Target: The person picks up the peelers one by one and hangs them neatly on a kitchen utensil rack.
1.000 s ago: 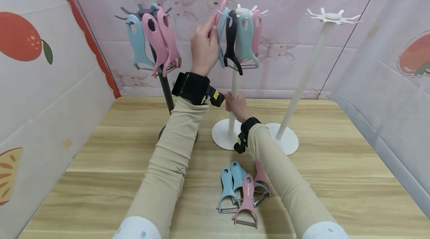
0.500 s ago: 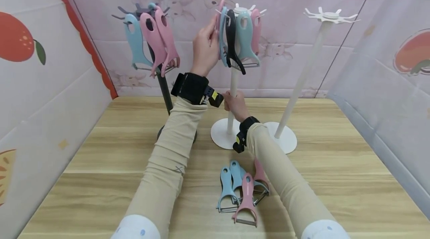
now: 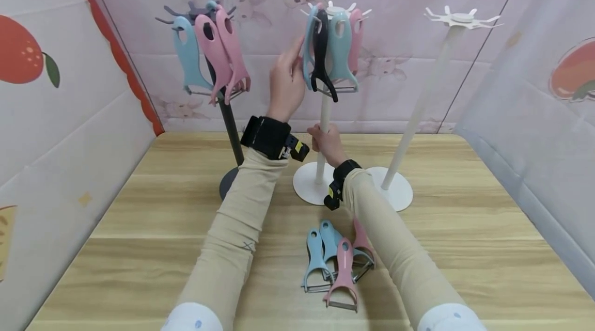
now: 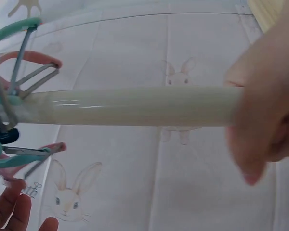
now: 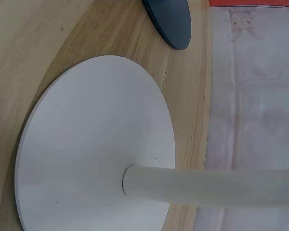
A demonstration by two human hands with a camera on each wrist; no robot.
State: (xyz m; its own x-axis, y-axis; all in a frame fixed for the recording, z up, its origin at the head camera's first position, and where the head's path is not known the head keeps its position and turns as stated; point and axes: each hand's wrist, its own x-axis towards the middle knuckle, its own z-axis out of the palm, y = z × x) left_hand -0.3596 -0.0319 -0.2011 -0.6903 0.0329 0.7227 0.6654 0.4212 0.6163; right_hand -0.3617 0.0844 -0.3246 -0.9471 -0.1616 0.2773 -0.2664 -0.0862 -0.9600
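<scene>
My right hand (image 3: 329, 145) grips the pole of the middle white stand (image 3: 326, 111) above its round base. From that stand's hooks hang a light blue peeler (image 3: 308, 57), a black peeler (image 3: 321, 52), a teal peeler (image 3: 341, 42) and a pink peeler (image 3: 356, 36). My left hand (image 3: 285, 85) is raised at the left side of these peelers, fingers extended and loose. In the left wrist view its fingertips (image 4: 19, 211) lie beside another pink peeler (image 4: 59, 146), mostly hidden in the head view behind the light blue one. Whether they touch is unclear.
A dark stand (image 3: 231, 124) at left bears a blue peeler (image 3: 187, 57) and pink peelers (image 3: 216, 60). To the right stands a white stand (image 3: 420, 98) with bare hooks. Several blue and pink peelers (image 3: 345, 269) lie in a pile on the wooden table (image 3: 465, 258).
My left hand has let go of the pink peeler, which now hangs behind the light blue one, and has dropped slightly. My right hand has stayed on the pole.
</scene>
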